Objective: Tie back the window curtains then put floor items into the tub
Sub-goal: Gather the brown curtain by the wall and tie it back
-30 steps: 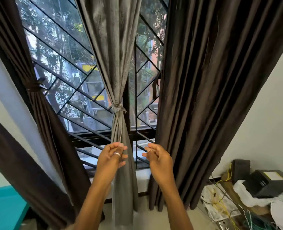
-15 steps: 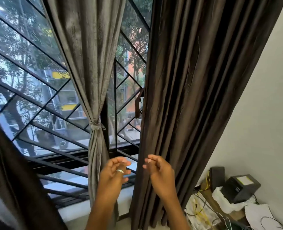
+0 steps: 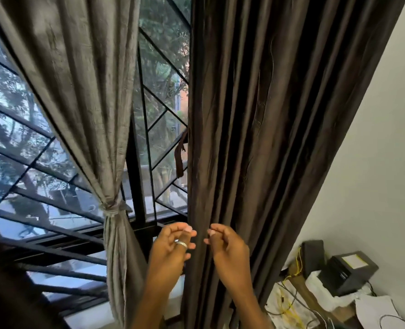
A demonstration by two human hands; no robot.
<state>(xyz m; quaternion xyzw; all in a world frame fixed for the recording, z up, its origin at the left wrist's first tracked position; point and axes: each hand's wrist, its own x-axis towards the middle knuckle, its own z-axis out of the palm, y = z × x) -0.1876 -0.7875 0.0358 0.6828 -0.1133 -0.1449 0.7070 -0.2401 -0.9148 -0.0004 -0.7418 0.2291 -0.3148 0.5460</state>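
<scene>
Curtains come first in this task, and the one not yet tied is the dark curtain (image 3: 256,138), which hangs loose in long folds straight ahead. Nearest the camera, the left hand (image 3: 170,248), with a ring on one finger, and the right hand (image 3: 227,245) are raised side by side just in front of its window-side edge. Both have loosely curled fingers that grip nothing I can make out. Low on the right, by the curtain's foot and the wall, a black box (image 3: 348,269), yellow wires (image 3: 291,302) and papers lie on the floor; no tub is in view. Above the hands a brown strap (image 3: 179,157) dangles at the curtain's edge, though I cannot tell what it is fixed to. Further left the grey curtain (image 3: 83,91) is already gathered and held by a knot (image 3: 112,207), with the black window grille (image 3: 149,110) and trees behind. The step in hand looks to be gathering the dark curtain. It would go best by sweeping all the folds together with both hands, from the wall side inward, so that none slips free. One hand should then clamp the bundle while the other fetches the strap. The strap should go round at about the height of the grey knot and be pulled snug, as heavy cloth will likely sag out of a slack tie.
</scene>
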